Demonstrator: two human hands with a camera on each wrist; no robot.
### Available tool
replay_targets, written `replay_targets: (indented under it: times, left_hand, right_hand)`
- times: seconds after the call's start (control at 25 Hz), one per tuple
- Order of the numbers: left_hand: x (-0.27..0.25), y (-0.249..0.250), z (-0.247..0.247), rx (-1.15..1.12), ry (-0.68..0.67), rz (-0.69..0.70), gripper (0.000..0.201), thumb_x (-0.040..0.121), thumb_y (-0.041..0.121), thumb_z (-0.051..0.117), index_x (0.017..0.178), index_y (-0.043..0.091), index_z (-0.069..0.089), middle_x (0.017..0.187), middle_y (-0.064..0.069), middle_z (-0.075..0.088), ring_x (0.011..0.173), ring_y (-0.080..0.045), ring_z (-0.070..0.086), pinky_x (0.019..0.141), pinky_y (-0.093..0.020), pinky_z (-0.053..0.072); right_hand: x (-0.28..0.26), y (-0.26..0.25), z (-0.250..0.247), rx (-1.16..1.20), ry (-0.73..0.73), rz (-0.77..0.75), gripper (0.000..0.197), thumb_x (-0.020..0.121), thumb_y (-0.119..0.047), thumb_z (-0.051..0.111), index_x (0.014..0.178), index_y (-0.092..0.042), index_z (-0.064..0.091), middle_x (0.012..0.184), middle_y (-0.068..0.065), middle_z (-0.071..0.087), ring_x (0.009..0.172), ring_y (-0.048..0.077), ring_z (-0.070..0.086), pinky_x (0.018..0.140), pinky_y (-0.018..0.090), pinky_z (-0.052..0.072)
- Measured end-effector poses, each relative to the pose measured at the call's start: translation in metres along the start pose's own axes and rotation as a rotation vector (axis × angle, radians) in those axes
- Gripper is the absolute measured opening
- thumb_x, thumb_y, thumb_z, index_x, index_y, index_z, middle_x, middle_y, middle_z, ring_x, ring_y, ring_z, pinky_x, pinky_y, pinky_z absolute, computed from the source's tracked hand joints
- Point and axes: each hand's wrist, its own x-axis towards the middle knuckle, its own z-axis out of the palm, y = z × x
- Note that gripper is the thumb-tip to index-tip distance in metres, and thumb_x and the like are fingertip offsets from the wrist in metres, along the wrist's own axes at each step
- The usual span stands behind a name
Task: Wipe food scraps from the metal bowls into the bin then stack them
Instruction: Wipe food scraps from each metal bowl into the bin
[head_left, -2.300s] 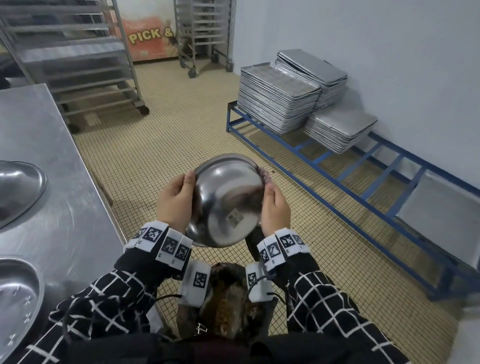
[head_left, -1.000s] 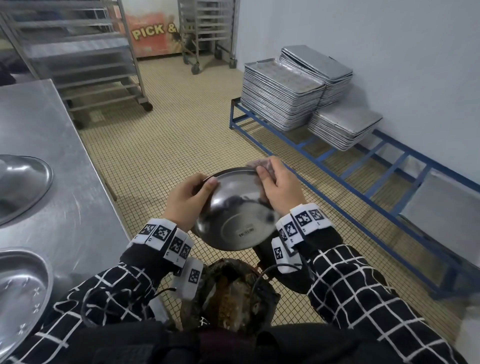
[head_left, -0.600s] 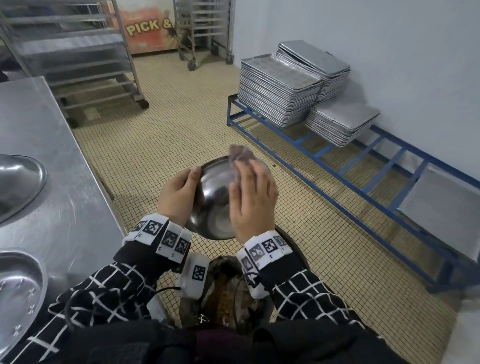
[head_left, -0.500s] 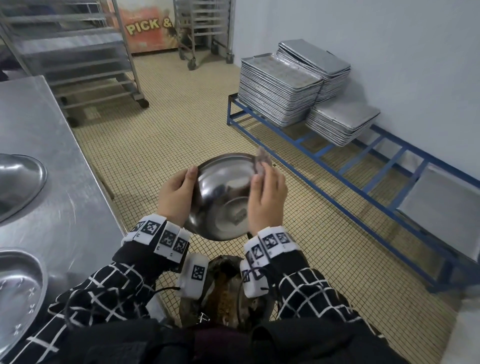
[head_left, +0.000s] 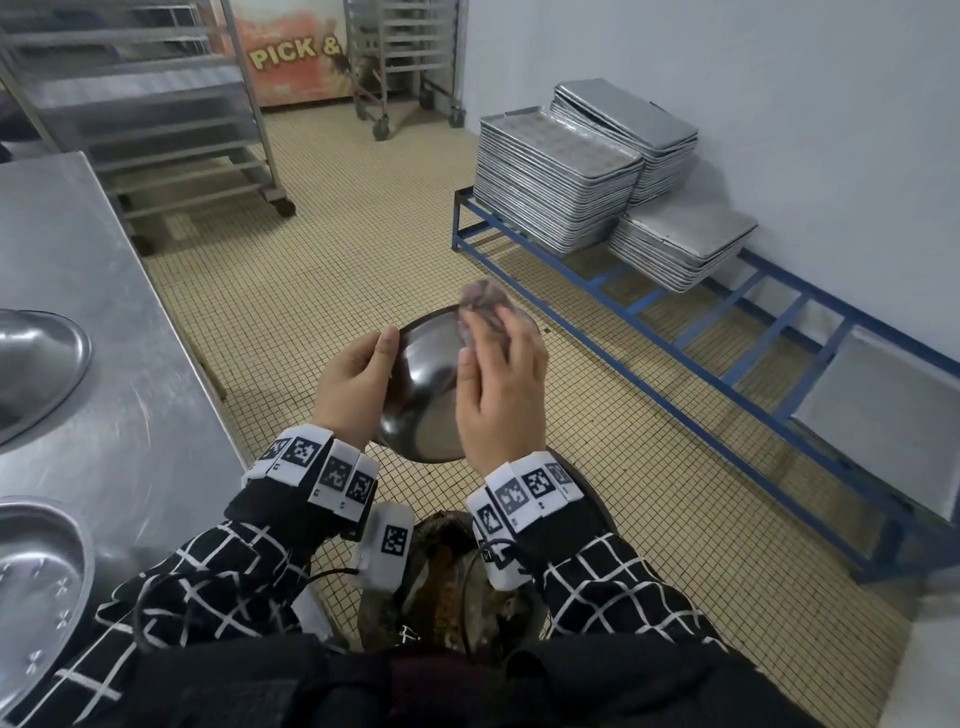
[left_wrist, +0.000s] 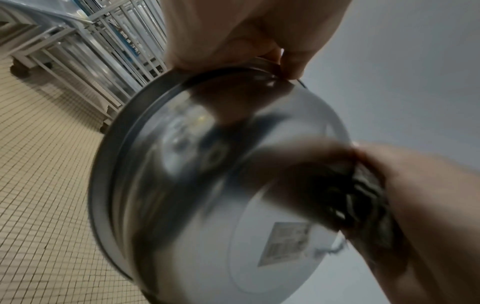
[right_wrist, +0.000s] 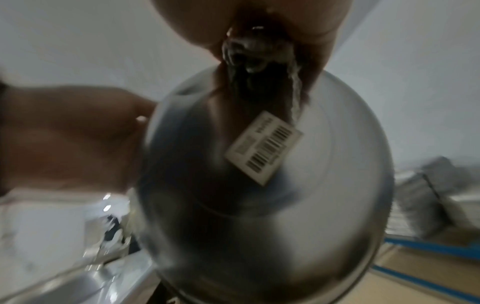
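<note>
I hold a metal bowl (head_left: 426, 384) on edge above the bin (head_left: 447, 587), its labelled underside (right_wrist: 265, 146) turned toward me. My left hand (head_left: 384, 353) grips the bowl's left rim, fingers curled over the edge (left_wrist: 233, 30). My right hand (head_left: 488, 332) pinches a crumpled grey cloth (head_left: 483, 301) and presses it on the bowl's outside near the upper right rim. The cloth (right_wrist: 257, 55) shows bunched between thumb and fingers. The bowl's inside is hidden. Brown food scraps lie in the bin below my wrists.
Two more metal bowls (head_left: 36, 364) (head_left: 31, 597) sit on the steel table (head_left: 130, 415) at my left. A blue floor rack (head_left: 675, 332) with tray stacks (head_left: 561, 171) runs along the right wall. Wheeled racks (head_left: 171, 130) stand behind, with tiled floor between.
My right hand with the cloth has slid from the bowl's right edge up over its back to the upper rim. The left hand has kept its hold on the rim.
</note>
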Motion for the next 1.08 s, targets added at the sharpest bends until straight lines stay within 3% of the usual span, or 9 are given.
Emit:
replay_targets:
  times: [0.12,0.28,0.4,0.52,0.6,0.68,0.8,0.96,1.08]
  left_hand:
    - [-0.003,-0.001,-0.006,-0.093,0.045,-0.018,0.031,0.095,0.042,0.049,0.073,0.031,0.068,0.072,0.008,0.066,0.073,-0.011,0.061,0.072,-0.030,0.048]
    - [-0.005,0.001,-0.015,-0.131,0.027,0.028,0.037,0.097,0.039,0.045,0.070,0.025,0.065,0.060,0.011,0.063,0.059,0.000,0.058,0.065,-0.020,0.045]
    - [-0.009,0.001,-0.020,-0.096,0.007,0.070,0.047,0.098,0.040,0.042,0.060,0.014,0.052,0.058,0.005,0.053,0.051,0.006,0.052,0.069,-0.015,0.043]
    - [-0.008,0.000,-0.027,-0.143,-0.066,0.132,0.035,0.094,0.027,0.054,0.065,0.009,0.057,0.082,0.001,0.055,0.073,0.007,0.056,0.075,-0.005,0.042]
    - [-0.003,0.000,-0.033,-0.124,-0.079,0.156,0.018,0.086,0.026,0.054,0.087,0.009,0.061,0.112,0.001,0.053,0.102,-0.010,0.055,0.088,-0.024,0.047]
    - [0.001,0.000,-0.039,-0.112,-0.071,0.135,0.033,0.082,0.021,0.050,0.114,0.020,0.049,0.127,-0.001,0.048,0.112,-0.024,0.053,0.094,-0.040,0.049]
    - [0.004,-0.003,-0.048,-0.231,-0.099,-0.041,0.051,0.085,0.012,0.048,0.132,0.026,0.035,0.123,-0.008,0.051,0.104,-0.029,0.058,0.091,-0.043,0.050]
    - [-0.005,-0.006,-0.061,-0.172,-0.056,-0.070,0.027,0.086,0.010,0.046,0.111,0.016,0.054,0.103,-0.006,0.056,0.093,-0.025,0.053,0.083,-0.040,0.048]
    - [-0.018,-0.006,-0.073,-0.142,-0.020,-0.013,0.026,0.083,0.013,0.048,0.104,0.023,0.058,0.096,-0.001,0.058,0.088,-0.021,0.054,0.078,-0.036,0.047]
  right_hand:
    - [0.004,0.016,-0.006,0.262,0.032,0.340,0.039,0.100,-0.034,0.034,0.134,-0.022,0.050,0.133,0.000,0.044,0.117,0.015,0.045,0.086,0.021,0.045]
    - [0.000,0.039,-0.017,0.706,-0.140,0.993,0.056,0.098,-0.053,0.028,0.122,-0.014,0.061,0.101,0.002,0.067,0.100,0.020,0.062,0.092,0.037,0.050]
    - [0.007,0.040,-0.032,1.046,-0.263,1.160,0.071,0.091,-0.066,0.033,0.118,-0.008,0.061,0.110,0.011,0.068,0.105,0.028,0.063,0.097,0.046,0.048]
    - [0.019,0.021,-0.050,1.126,-0.304,1.139,0.032,0.092,-0.029,0.049,0.109,-0.003,0.057,0.114,0.018,0.062,0.101,0.029,0.061,0.091,0.043,0.052]
    - [0.021,0.009,-0.054,0.991,-0.335,1.074,0.019,0.088,-0.006,0.045,0.105,-0.003,0.054,0.113,0.016,0.057,0.094,0.025,0.060,0.076,0.033,0.057]
    - [0.017,0.003,-0.052,0.833,-0.317,1.013,0.023,0.086,-0.001,0.043,0.107,-0.005,0.053,0.109,0.015,0.056,0.090,0.023,0.059,0.074,0.032,0.057]
    - [0.004,-0.006,-0.049,0.730,-0.321,0.957,0.033,0.085,-0.010,0.045,0.117,-0.017,0.054,0.109,0.015,0.062,0.088,0.024,0.063,0.081,0.042,0.057]
    - [-0.016,-0.024,-0.054,0.575,-0.287,0.809,0.025,0.090,-0.017,0.045,0.112,-0.023,0.055,0.100,0.004,0.062,0.086,0.019,0.064,0.064,0.029,0.058]
    - [-0.035,-0.036,-0.054,0.462,-0.174,0.678,0.013,0.091,-0.025,0.049,0.099,-0.022,0.059,0.090,0.001,0.063,0.083,0.021,0.064,0.071,0.037,0.059]
